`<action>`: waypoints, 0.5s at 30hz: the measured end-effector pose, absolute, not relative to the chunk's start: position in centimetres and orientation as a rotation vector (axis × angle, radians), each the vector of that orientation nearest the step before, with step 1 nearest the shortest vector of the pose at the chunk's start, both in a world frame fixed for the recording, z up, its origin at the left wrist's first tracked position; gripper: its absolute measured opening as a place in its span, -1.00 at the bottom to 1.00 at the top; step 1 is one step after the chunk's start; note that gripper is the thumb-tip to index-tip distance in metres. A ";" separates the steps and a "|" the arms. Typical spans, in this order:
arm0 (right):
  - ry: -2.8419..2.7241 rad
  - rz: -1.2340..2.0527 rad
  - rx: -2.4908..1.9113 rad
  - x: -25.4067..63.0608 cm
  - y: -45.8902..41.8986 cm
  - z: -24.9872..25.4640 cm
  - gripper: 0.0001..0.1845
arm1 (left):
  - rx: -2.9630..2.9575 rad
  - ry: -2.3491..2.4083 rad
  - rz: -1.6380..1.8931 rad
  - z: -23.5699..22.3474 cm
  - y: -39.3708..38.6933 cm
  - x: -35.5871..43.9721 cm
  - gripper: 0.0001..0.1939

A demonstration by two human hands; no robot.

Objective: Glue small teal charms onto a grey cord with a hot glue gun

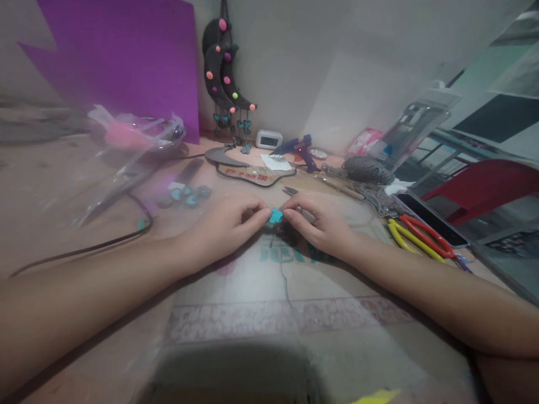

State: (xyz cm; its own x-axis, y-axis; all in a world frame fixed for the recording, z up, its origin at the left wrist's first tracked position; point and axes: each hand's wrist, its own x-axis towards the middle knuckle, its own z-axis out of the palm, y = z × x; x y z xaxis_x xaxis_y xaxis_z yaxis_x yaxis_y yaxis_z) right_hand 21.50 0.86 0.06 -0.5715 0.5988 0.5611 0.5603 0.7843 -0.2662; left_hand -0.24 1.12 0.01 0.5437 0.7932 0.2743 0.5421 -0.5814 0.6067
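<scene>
Both my hands meet at the middle of the table over a small turquoise piece [275, 215]. My left hand [227, 224] pinches it from the left with closed fingers. From the right, my right hand [322, 221] pinches the same piece, fingers curled. A thin dark thread [286, 280] trails from the piece toward me across a printed cardboard sheet [295, 314]. More small turquoise pieces [187, 195] lie to the left behind my left hand.
A black crescent decoration [223, 73] with coloured dots hangs at the back wall beside a purple sheet [126, 62]. A blue glue gun [297, 147], a white clock [268, 139], a twine ball [367, 169], red and yellow pliers [416, 235], a phone [433, 219] and a plastic bag [135, 132] surround the work area.
</scene>
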 end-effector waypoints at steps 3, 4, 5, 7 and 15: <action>-2.323 0.081 -0.858 21.5 0.9 0.0 -0.85 | 2.327 1.076 0.733 0.0 1.1 -0.3 -0.65; -2.325 0.082 -0.862 21.5 0.9 0.0 -0.85 | 2.331 1.074 0.733 0.0 1.1 -0.3 -0.65; -2.325 0.081 -0.866 21.5 0.9 0.0 -0.85 | 2.335 1.069 0.733 0.0 1.1 -0.3 -0.64; -2.325 0.075 -0.872 21.5 0.9 0.0 -0.85 | 2.338 1.059 0.739 -0.1 1.2 -0.4 -0.62; -2.327 0.068 -0.872 21.5 0.9 0.0 -0.85 | 2.259 1.051 0.802 -0.2 1.2 -0.3 -0.75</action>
State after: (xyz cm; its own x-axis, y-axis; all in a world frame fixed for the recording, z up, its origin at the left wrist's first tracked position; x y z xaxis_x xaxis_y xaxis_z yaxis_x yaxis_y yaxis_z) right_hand 21.52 0.90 -0.01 -0.5724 0.6051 0.5533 0.5720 0.7782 -0.2593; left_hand -0.26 1.19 -0.18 0.5242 0.7998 0.2925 0.4932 -0.5651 0.6614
